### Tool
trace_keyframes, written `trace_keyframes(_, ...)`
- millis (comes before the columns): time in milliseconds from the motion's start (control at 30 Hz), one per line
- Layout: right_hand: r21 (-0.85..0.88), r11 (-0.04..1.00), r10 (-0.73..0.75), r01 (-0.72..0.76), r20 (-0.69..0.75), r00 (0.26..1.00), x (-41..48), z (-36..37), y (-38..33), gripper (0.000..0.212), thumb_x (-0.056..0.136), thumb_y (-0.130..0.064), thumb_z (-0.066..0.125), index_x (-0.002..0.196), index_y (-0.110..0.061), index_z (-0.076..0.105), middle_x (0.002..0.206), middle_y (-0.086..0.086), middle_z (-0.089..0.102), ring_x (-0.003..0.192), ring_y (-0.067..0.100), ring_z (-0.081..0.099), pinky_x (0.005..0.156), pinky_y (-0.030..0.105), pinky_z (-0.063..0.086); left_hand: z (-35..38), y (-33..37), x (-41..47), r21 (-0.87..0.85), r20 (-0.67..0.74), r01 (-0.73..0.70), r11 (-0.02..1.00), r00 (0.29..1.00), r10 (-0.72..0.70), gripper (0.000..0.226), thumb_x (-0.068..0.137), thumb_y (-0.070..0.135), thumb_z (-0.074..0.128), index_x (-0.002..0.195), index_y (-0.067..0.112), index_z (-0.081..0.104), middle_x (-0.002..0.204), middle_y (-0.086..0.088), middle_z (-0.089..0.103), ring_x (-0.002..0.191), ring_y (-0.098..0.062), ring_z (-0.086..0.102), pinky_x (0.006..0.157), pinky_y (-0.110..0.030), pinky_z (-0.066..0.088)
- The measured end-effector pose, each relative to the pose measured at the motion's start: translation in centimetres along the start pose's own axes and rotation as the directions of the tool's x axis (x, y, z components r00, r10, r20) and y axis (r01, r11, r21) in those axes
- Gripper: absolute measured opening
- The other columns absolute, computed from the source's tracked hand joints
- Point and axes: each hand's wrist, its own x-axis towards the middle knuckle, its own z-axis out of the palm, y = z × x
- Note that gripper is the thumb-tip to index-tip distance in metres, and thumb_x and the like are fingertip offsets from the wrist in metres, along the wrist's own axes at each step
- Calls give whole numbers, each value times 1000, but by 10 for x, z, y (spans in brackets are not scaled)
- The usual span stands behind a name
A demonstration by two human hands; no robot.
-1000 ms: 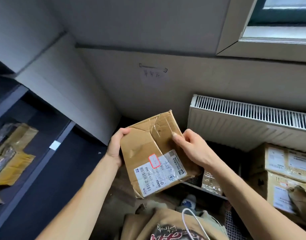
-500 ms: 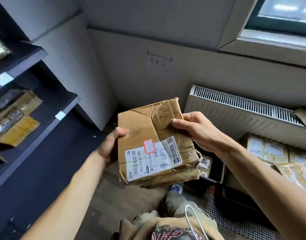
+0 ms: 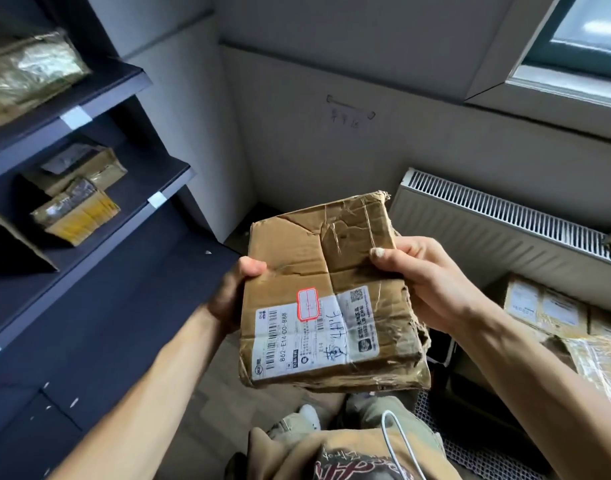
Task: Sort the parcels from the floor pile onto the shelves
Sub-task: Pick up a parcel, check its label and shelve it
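Note:
A battered brown cardboard parcel with a white shipping label and a red-edged sticker is held up in front of me, label facing me. My left hand grips its left edge, thumb on top. My right hand grips its right edge, thumb pressed on the taped top face. The dark blue shelves stand at the left, apart from the parcel.
Taped parcels lie on the middle shelf and a wrapped one on the upper shelf. More boxes are piled at the right under a white radiator. A window sill juts out at top right.
The view has swung left and up, bringing more of the shelves into sight. The parcel has come closer and turned its label squarer to me. Both hands keep their hold.

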Motion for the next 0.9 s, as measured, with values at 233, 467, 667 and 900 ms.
trace_keyframes(233, -64, 996, -57, 55, -38, 998, 19, -18, -4, 29, 92, -37, 62, 98, -9, 63, 88, 18, 63, 83, 23, 60, 76, 38, 48, 21, 5, -14, 40, -297, -104, 994, 948, 112, 66, 59, 46, 77, 114, 9, 74, 110, -15, 76, 97, -27, 73, 100, -42, 53)
trace_keyframes(467, -296, 948, -102, 114, 56, 993, 30, -32, 4, 12, 103, -24, 64, 93, -26, 69, 93, -2, 76, 84, 13, 67, 82, 43, 53, 54, 1, -19, 66, -564, -296, 953, 776, 280, 42, 95, 44, 55, 111, 11, 74, 105, -12, 77, 88, -24, 75, 77, -33, 61)
trace_keyframes(667, -456, 869, -106, 193, 209, 972, 35, -24, 22, 11, 100, -24, 68, 91, -18, 68, 85, -4, 75, 75, 7, 64, 71, 33, 53, 75, -9, -48, 95, -744, -414, 905, 575, 341, 86, 81, 60, 68, 140, -2, 58, 126, -22, 65, 110, -35, 61, 100, -49, 48)
trace_keyframes(900, -571, 810, 211, 132, 494, 844, 33, 28, 51, 40, 100, -42, 67, 88, -4, 72, 85, 13, 77, 75, 31, 73, 73, 50, 58, 67, -47, -138, 79, -827, -395, 915, 486, 281, 57, 102, 62, 41, 99, 13, 70, 89, -7, 69, 81, -20, 64, 73, -33, 50)
